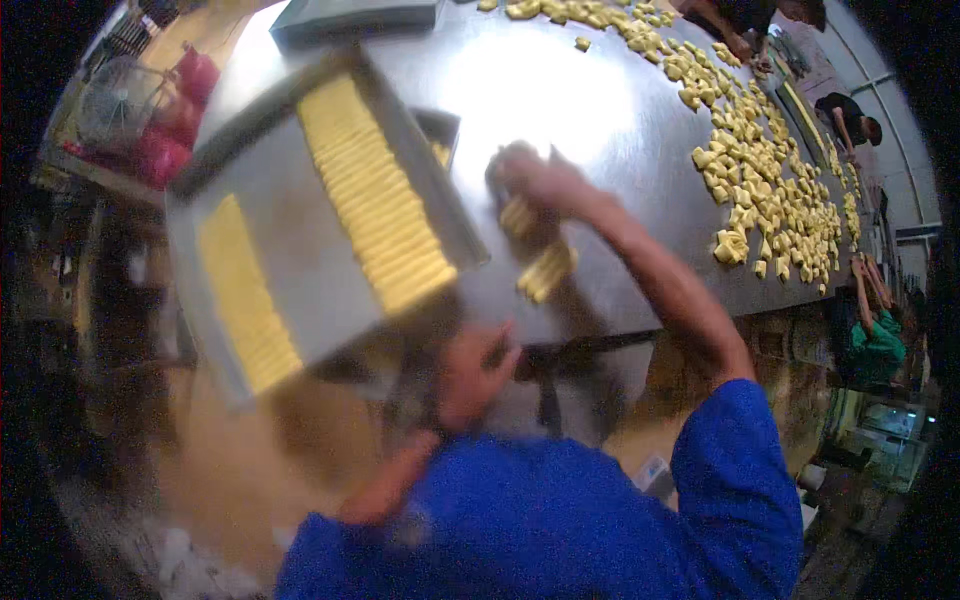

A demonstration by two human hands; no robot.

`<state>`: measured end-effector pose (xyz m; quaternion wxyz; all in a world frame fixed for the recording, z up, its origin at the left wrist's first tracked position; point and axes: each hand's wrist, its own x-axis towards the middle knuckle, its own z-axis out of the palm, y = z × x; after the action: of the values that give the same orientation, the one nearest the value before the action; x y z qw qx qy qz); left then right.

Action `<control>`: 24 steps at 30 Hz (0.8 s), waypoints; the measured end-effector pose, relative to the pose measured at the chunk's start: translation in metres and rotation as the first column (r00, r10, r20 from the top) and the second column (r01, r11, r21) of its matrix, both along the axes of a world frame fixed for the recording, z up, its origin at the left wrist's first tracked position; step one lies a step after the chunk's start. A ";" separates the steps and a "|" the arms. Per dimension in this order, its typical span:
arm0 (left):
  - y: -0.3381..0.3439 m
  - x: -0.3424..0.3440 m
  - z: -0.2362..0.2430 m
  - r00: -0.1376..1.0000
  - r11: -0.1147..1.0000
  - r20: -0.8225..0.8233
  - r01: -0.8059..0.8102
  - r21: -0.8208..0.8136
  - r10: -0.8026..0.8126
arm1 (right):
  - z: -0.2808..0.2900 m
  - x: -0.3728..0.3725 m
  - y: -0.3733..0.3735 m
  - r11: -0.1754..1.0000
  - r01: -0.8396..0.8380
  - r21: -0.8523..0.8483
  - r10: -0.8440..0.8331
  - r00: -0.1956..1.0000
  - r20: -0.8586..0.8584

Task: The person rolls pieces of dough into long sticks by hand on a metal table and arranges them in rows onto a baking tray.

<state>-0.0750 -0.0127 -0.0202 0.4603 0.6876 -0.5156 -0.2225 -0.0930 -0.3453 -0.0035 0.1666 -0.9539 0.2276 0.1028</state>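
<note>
My right hand [540, 183] reaches over the metal table, smeared by motion. Its fingertips are too blurred to show whether they hold anything. Just below it lie a few yellow dough pieces [548, 272], side by side. My left hand [477, 375] is in front of the table's near edge, close to the tray's lower right corner. A gap shows between its thumb and fingers, with nothing visible in it. At the left, a tilted-looking metal tray [295, 225] carries a long row of yellow dough pieces [375, 190] on its right and a shorter row [245, 295] on its left.
Many loose dough pieces [765, 190] spread over the right and far parts of the metal table [620, 190]. A smaller container [437, 130] sits behind the tray, and a grey box-like tray [355, 20] stands farther back. Co-workers [877, 335] are along the right and far edges.
</note>
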 end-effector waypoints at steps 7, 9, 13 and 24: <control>-0.013 0.015 -0.019 0.993 0.997 0.099 0.070 -0.015 -0.068 | 0.039 -0.013 -0.007 0.962 0.272 0.018 -0.251 0.858 0.448; -0.012 0.016 -0.022 1.000 0.994 0.006 0.008 0.108 -0.009 | 0.048 -0.016 -0.030 0.925 0.339 0.169 -0.356 0.625 0.695; -0.015 0.013 -0.023 0.992 0.999 0.117 0.045 -0.016 -0.043 | 0.046 -0.024 -0.092 0.819 0.495 0.289 -0.556 0.563 0.611; -0.027 0.012 -0.023 0.903 0.994 0.415 0.109 0.025 -0.110 | -0.039 0.094 -0.248 0.856 0.494 0.154 -0.443 0.546 0.711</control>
<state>-0.0627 -0.0394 -0.0434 0.3263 0.6894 -0.6394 -0.0969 0.0007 -0.5934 -0.0423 0.2328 -0.8234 0.3919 -0.3381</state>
